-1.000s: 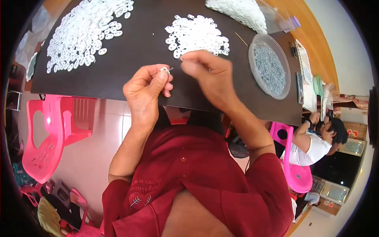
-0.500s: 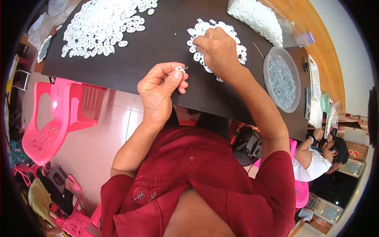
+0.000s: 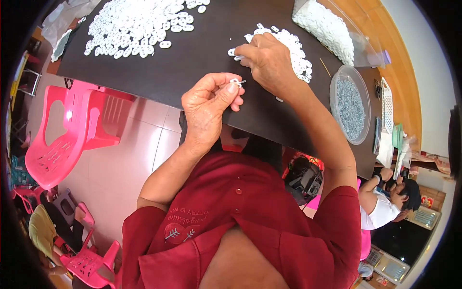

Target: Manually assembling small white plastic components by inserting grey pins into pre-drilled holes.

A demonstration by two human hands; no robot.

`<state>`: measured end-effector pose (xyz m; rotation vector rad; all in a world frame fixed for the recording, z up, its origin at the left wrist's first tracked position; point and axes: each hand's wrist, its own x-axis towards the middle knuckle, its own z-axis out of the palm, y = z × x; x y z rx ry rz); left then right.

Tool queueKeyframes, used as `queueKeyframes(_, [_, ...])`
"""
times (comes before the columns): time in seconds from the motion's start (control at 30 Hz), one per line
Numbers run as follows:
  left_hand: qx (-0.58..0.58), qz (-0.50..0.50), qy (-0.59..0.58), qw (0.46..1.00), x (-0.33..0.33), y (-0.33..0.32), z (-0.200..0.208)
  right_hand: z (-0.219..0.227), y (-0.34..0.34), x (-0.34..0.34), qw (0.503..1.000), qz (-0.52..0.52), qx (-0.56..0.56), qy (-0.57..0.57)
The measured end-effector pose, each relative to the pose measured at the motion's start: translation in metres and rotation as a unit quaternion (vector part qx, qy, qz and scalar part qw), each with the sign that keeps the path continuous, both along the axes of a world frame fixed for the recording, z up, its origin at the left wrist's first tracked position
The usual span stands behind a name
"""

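Observation:
Between the thumb and fingers of my left hand (image 3: pixel 208 107) is a small white plastic piece (image 3: pixel 235 82) with a metal screw sticking out of it to the right. My right hand (image 3: pixel 270 62) is at the left side of a small pile of white plastic pieces (image 3: pixel 297 52), partly covering it. Its fingers are pinched together at a white oval piece (image 3: pixel 239 58); the fingertips are partly hidden. Right of this hand stands a round clear tub (image 3: pixel 333 102) full of silver screws (image 3: pixel 350 108).
A larger heap of white oval pieces (image 3: pixel 130 26) covers the dark table's (image 3: pixel 211 48) far left. A clear container of white pieces (image 3: pixel 327 26) lies at the far right, near a thin stick (image 3: pixel 325 67). Pink chairs (image 3: pixel 86 125) stand left; another person (image 3: pixel 385 204) sits right.
My right hand has moved from over the small pile to its left side, fingers lower at a white piece. My left hand still holds its piece; the whole view has shifted slightly.

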<state>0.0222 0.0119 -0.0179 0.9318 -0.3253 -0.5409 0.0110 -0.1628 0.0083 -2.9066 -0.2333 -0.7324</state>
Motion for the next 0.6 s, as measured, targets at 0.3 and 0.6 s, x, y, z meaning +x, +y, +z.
queueKeyframes(0.3, [0.009,0.004,0.000,1.000,0.000,0.001,-0.001,-0.002,-0.002,-0.002,1.000,0.005,0.009,0.001])
queueKeyframes(0.6, [-0.002,0.009,-0.004,1.000,-0.001,0.002,0.000,-0.001,0.003,-0.013,1.000,0.016,0.010,0.013])
